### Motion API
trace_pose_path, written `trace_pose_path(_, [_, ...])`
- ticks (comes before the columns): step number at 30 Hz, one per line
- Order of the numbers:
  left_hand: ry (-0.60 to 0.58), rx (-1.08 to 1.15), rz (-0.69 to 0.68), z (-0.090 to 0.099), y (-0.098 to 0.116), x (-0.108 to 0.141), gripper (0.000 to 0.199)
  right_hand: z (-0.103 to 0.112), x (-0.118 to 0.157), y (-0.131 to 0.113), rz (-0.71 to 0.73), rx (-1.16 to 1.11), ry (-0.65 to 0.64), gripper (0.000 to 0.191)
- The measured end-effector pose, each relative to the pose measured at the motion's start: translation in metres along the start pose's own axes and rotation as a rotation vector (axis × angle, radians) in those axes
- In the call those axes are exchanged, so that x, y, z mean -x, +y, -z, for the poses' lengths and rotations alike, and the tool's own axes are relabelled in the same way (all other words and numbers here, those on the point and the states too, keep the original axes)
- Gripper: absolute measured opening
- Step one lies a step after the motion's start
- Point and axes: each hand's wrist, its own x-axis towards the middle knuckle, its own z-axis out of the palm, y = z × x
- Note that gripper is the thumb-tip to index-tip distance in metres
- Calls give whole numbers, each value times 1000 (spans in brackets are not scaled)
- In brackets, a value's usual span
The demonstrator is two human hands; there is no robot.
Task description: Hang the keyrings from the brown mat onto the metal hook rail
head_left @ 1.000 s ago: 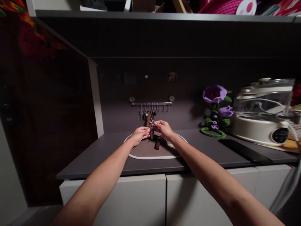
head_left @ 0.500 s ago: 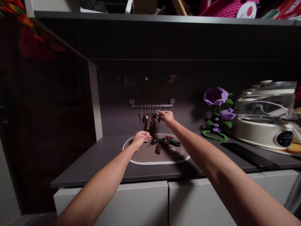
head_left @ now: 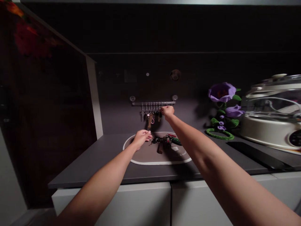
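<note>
A clear rail (head_left: pixel 154 103) with a row of hooks is fixed to the back wall, with several keys (head_left: pixel 148 116) hanging on it. My right hand (head_left: pixel 167 111) is closed in a pinch on a key ring (head_left: pixel 160 108) at the right-hand hooks; keys dangle just below, and the fingertips are partly hidden. My left hand (head_left: pixel 142 138) is loosely curled with fingers a little apart, over the left side of an oval mat (head_left: pixel 145 158). Just above it hangs a long brown tag (head_left: pixel 150 123). On the mat lies a pile of keys (head_left: pixel 167 140) with a brown fob (head_left: pixel 160 148).
Right of the mat stand purple crocheted flowers (head_left: pixel 222 92) with a green ring base. Beyond them is a cream appliance with a clear lid (head_left: pixel 272 125). A flat black object (head_left: pixel 257 155) lies along the counter (head_left: pixel 94 163). A shelf overhangs from above.
My right hand has raised the key ring slightly, closer to the hooks. My left hand stays nearly in place. The view has tilted down and moved a little nearer.
</note>
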Motion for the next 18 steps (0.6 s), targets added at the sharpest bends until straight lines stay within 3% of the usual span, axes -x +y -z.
trace_pose_path(12, [5, -5, -20, 2, -4, -3, 24, -6, 2, 25, 56, 15, -19, 17])
trace_pose_path(18, [22, 8, -23, 3, -8, -6, 21, -5, 5, 30, 18, -43, -20, 18])
